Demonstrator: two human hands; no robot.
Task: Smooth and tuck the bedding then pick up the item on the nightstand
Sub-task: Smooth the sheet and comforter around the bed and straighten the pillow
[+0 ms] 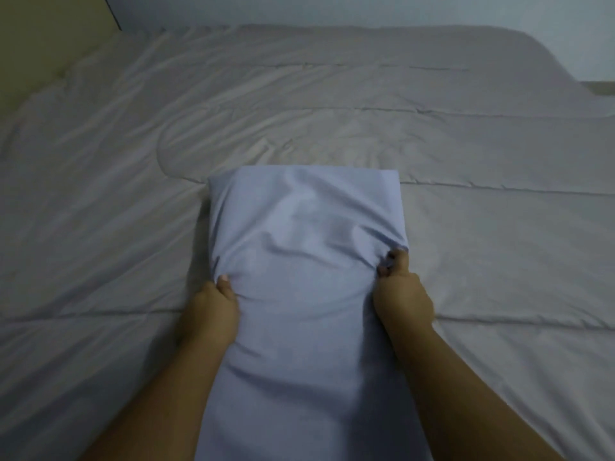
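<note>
A pale blue pillow point(304, 247) is held lengthwise in front of me, over the bed. My left hand point(211, 309) grips its left side, thumb pressed into the cloth. My right hand point(401, 292) grips its right side, fingers bunching the cover. Under it lies a grey quilted comforter point(332, 121), wrinkled across the middle and left, with stitched seams running side to side. The nightstand and its item are out of view.
A beige headboard or panel point(43, 38) stands at the far left corner. A light wall point(366, 10) runs behind the bed. The bed's far right corner point(565, 61) rounds off, with a strip of floor point(599, 88) beyond it.
</note>
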